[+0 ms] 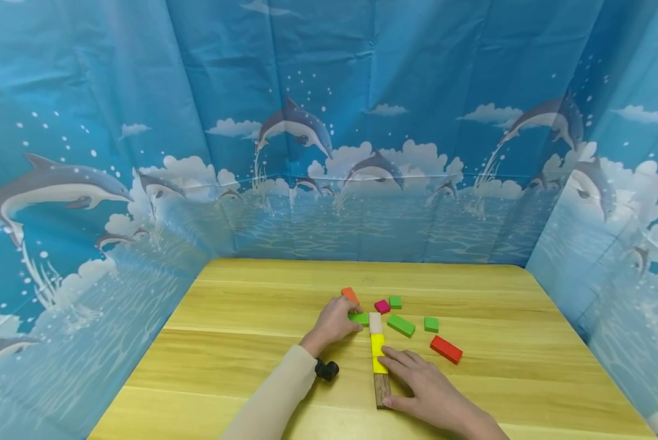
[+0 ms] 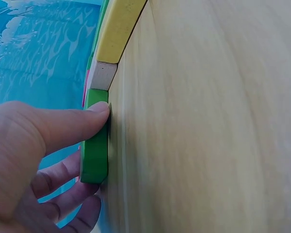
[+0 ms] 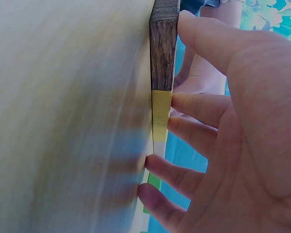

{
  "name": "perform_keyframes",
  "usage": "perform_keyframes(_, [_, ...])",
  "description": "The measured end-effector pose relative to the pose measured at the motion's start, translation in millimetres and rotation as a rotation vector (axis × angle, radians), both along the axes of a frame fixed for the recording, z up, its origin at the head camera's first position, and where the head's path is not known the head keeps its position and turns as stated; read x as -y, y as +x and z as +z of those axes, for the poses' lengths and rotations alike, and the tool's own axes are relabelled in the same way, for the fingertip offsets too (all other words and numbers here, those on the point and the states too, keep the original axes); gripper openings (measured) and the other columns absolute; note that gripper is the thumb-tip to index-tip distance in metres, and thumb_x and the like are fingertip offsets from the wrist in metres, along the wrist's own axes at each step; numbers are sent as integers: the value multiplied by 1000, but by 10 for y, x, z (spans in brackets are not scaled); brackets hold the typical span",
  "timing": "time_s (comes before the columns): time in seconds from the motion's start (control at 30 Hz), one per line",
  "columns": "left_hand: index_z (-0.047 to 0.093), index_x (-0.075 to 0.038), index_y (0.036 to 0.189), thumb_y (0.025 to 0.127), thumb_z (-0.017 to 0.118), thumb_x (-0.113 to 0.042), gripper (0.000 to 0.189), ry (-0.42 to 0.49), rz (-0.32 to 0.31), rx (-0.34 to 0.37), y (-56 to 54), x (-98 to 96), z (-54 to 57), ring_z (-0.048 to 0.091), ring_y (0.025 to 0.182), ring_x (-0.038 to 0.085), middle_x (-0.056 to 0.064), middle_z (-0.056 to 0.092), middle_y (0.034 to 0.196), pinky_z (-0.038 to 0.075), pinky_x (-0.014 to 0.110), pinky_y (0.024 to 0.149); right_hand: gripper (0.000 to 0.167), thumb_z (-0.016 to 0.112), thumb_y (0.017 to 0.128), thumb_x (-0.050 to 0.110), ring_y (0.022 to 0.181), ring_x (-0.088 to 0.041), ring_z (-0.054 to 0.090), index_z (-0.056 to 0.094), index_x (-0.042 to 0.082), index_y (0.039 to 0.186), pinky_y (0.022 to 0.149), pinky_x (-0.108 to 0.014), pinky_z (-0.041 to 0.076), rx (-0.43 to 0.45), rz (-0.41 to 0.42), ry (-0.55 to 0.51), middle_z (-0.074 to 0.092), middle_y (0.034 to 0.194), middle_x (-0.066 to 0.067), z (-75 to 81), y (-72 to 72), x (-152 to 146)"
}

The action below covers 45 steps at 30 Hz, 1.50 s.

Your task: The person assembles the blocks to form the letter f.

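Observation:
My left hand [image 1: 336, 319] pinches a green block [image 2: 95, 160] between thumb and fingers, low on the table. One end of this block meets the side of a pale whitish block [image 1: 375, 322], the far end of a straight row. Toward me the row continues with yellow [image 1: 377, 342] and then a dark brown wood-grained block [image 1: 381, 391]. Alongside the row lies my right hand [image 1: 428, 388], fingers spread and loosely bent. Two of its fingertips touch the yellow part, while its thumb rests at the brown block's near end.
Beyond and right of the row lie an orange block [image 1: 348, 295], a magenta block [image 1: 382, 306], small green blocks [image 1: 395, 302], a longer green block [image 1: 400, 326] and a red block [image 1: 446, 349]. A dolphin-print curtain [image 1: 362, 226] stands behind the wooden table [image 1: 224, 342].

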<state>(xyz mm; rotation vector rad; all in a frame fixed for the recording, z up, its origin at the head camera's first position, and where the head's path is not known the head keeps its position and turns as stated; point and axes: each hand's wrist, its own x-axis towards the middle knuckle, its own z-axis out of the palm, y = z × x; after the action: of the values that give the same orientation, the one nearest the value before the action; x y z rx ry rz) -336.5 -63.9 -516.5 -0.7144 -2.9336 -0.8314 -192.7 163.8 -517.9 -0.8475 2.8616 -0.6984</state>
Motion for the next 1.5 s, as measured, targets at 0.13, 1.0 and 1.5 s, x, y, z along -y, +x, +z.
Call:
perform_keyframes(0.13, [78, -17, 111, 83, 86, -24, 30, -17, 1, -6, -14, -20, 16, 56, 94, 16, -1, 62, 105, 50, 31, 78, 78, 58, 92, 68, 143, -38, 35, 46, 22, 154, 101, -70, 35, 6, -3, 3, 34, 161, 1, 5, -8, 0])
perform_keyframes(1.0, [77, -18, 112, 85, 85, -26, 30, -19, -7, -24, -26, -32, -23, 56, 100, 18, -2, 64, 108, 51, 32, 82, 78, 57, 92, 67, 142, -40, 35, 45, 21, 154, 101, -70, 35, 9, -3, 7, 34, 161, 0, 14, 1, -3])
perform_keyframes(1.5, [76, -14, 115, 89, 81, -23, 28, 106, -44, 30, -65, 134, 106, 59, 100, 22, 5, 65, 110, 51, 34, 81, 77, 57, 92, 67, 141, -38, 37, 46, 21, 153, 102, -68, 36, -8, -1, 10, 35, 161, 0, 18, 9, 3])
